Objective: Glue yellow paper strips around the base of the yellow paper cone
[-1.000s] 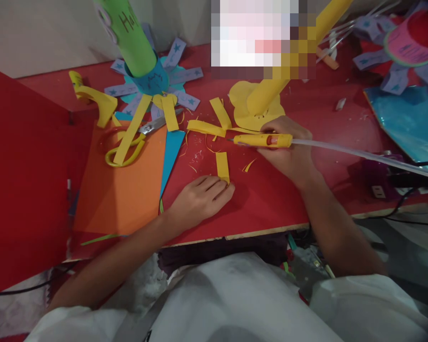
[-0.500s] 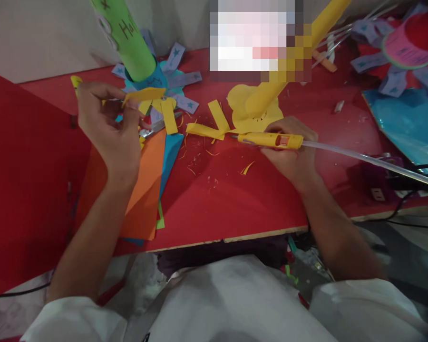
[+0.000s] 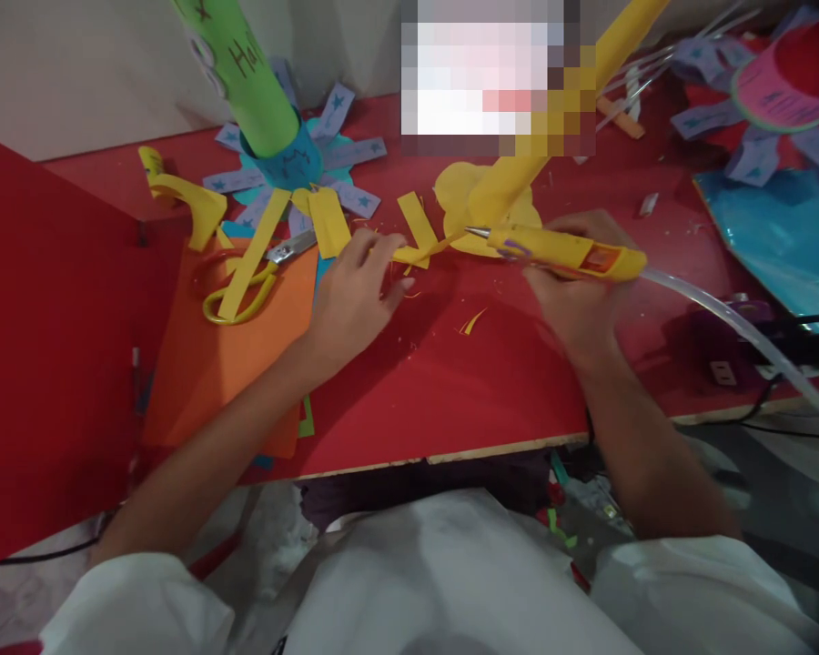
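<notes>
My right hand [image 3: 573,291] grips a yellow glue gun [image 3: 560,252] with a clear glue stick [image 3: 730,326] trailing to the right; its metal tip points left at the flat yellow paper base [image 3: 460,196] of a slanted yellow tube [image 3: 560,109]. My left hand [image 3: 355,291] rests on the red table [image 3: 491,382], fingers spread and reaching onto yellow paper strips [image 3: 416,232] lying beside that base. It holds nothing that I can see.
A green tube [image 3: 246,73] stands on a blue base with purple star strips. Yellow-handled scissors [image 3: 246,282] lie on orange paper [image 3: 232,355]. More yellow strips [image 3: 328,223], a red card panel [image 3: 41,364] at left, blue foil [image 3: 778,227] and cables at right.
My left hand put down the yellow strip it held up by the green tube and moved right to the strips on the table. The glue gun rose and shifted right, its tip now at the yellow base.
</notes>
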The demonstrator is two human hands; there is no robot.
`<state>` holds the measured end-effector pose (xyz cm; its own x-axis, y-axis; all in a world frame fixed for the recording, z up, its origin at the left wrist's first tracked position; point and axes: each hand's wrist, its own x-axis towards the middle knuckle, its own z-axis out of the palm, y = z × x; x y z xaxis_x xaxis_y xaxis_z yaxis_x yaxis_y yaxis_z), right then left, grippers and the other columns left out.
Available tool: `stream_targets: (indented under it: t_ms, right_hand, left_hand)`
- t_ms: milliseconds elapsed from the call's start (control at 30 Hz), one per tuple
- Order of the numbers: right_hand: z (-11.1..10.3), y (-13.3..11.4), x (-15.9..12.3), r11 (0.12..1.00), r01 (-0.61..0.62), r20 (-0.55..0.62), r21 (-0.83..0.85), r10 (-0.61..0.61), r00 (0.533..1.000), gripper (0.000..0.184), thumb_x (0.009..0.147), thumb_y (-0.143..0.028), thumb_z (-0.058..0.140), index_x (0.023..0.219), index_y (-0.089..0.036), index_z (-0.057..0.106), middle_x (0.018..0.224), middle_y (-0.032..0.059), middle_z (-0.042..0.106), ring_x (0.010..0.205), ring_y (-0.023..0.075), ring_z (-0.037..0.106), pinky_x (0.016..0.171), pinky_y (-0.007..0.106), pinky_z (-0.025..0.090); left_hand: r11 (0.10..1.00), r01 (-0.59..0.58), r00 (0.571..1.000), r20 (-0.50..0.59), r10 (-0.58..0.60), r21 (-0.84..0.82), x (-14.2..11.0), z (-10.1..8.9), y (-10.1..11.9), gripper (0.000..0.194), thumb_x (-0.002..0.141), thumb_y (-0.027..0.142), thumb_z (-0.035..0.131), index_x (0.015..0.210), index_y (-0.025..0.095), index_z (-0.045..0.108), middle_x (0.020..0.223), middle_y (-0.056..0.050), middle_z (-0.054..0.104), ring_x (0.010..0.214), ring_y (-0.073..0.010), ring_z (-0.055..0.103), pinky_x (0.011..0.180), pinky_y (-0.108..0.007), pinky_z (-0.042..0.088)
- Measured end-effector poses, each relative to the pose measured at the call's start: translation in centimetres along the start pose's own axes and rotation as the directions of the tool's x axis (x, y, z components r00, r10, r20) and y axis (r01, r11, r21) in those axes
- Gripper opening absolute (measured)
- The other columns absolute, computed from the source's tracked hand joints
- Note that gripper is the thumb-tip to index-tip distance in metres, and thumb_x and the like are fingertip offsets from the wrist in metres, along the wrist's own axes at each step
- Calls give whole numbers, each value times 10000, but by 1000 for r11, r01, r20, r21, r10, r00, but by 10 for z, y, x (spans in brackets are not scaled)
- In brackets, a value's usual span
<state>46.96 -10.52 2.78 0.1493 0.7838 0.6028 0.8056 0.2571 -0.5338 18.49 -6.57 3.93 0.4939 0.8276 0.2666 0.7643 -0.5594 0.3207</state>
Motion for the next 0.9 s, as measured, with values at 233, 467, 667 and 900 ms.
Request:
stream_targets:
  t_ms: [233,467,667,900]
  right_hand:
    - [0,5,3,998,-66,10,-23,66,998,59,950,-357,649,981,-338,695,996,99,755,1007,372,739,835,585,604]
    - [1,1,4,995,-62,38,81,59,998,59,887,-303,705,914,-313,653,994,85,774,941,312,732,863,517,596]
    - [6,-2,2,998,31,311,63,-49,949,108,871,-322,741,913,-298,644,967,77,780,919,294,723,827,462,577]
    - [5,3,1,994,57,428,95,-92,899,179,906,-438,757,978,-297,674,1023,71,791,940,292,741,782,430,554]
  left_hand:
    - [967,-230,969,-69,238,109,43,40,9,222,1107,245,495,1052,181,700,1090,-108,698,998,-249,676,866,-391,533]
    - [797,-569,775,-189,602,203,-21,0,36,173,1058,111,536,1033,191,687,989,-67,740,843,-199,642,740,-369,471]
    - [741,-663,728,-137,672,109,-63,-5,49,152,1031,78,614,926,187,639,957,-20,749,863,-142,674,900,-335,563]
    - [787,-610,783,-77,617,93,-66,9,47,110,1012,65,606,968,163,628,1139,-113,766,1076,-214,742,1088,-436,603]
